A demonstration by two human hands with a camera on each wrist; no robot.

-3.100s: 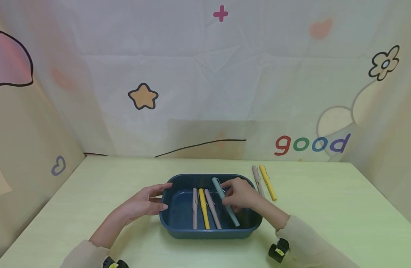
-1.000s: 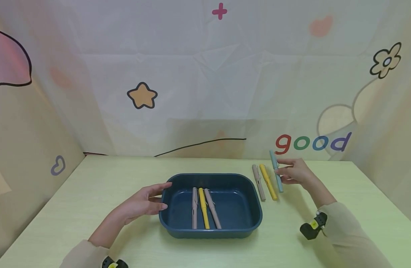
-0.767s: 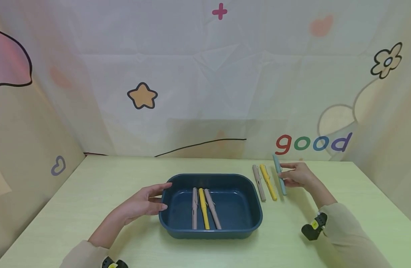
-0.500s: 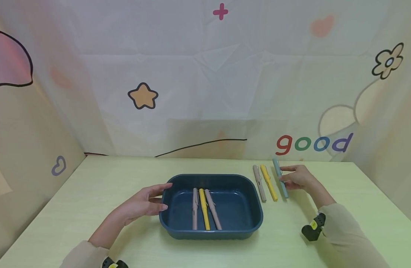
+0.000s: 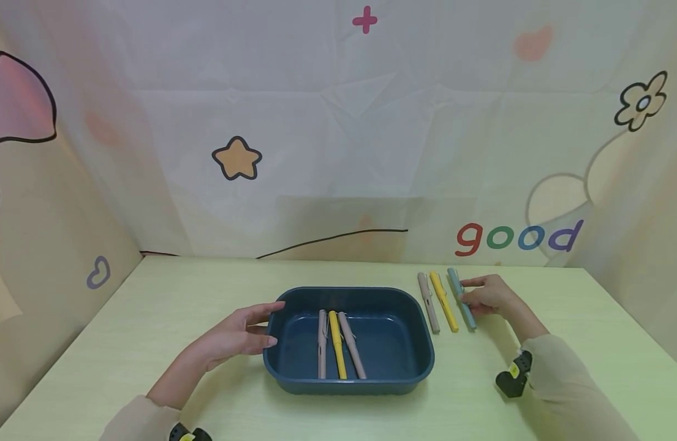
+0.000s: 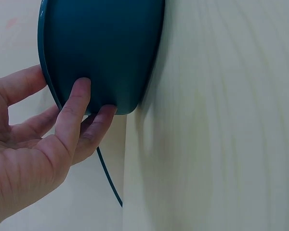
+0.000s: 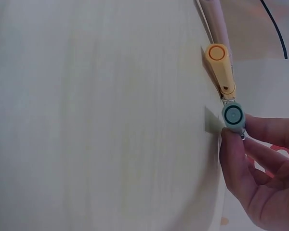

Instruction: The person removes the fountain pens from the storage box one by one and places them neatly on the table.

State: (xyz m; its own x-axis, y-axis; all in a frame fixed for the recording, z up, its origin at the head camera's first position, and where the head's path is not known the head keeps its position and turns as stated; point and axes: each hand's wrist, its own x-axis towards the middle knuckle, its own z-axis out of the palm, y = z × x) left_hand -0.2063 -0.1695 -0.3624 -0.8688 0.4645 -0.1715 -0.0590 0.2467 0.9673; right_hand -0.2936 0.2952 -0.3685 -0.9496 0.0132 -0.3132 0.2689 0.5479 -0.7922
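Observation:
My right hand point(image 5: 489, 294) pinches a light teal pen point(image 5: 462, 299) between thumb and fingers, low at the back right of the table. In the right wrist view, the round end of the teal pen point(image 7: 233, 114) shows beside the thumb. Just left of it, a yellow pen point(image 5: 444, 301) and a grey pen point(image 5: 429, 302) lie side by side. My left hand point(image 5: 236, 334) holds the left end of a dark blue plastic box point(image 5: 349, 386), fingers at the rim. In the left wrist view, fingers lie against the outer wall of the box point(image 6: 101, 48).
Inside the box, a yellow pen point(image 5: 337, 344) lies between two greyish-pink pens point(image 5: 322, 344) on the left half of the floor. The pale wood table point(image 5: 217, 275) ends at a printed cloth backdrop point(image 5: 316, 122), with cloth sides left and right.
My right hand has lifted the teal pen out of the box, carried it right, and lowered it beside the yellow pen. The left hand keeps its place at the box.

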